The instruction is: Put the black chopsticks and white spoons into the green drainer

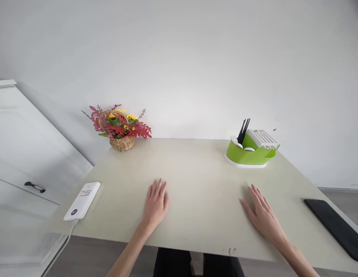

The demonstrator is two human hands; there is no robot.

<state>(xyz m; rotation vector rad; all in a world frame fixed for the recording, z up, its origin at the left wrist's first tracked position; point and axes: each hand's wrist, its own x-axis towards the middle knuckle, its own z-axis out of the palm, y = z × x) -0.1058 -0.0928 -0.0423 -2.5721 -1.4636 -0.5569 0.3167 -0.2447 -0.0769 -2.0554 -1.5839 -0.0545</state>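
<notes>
My left hand rests palm down on the pale table, fingers stretched out and nothing in it. Flat on the same tabletop to the right lies my right hand, its thumb apart from the fingers, also holding nothing. Beyond the right hand stands a green and white utensil holder with black chopsticks and white spoon-like pieces in it. To the right of that hand is a black smartphone. A white power bank lies to the left of my left hand.
A wicker basket of red and yellow artificial flowers stands at the table's back left. From the power bank a white cable hangs over the front edge. A white cabinet with a dark handle stands at left; a wall is behind.
</notes>
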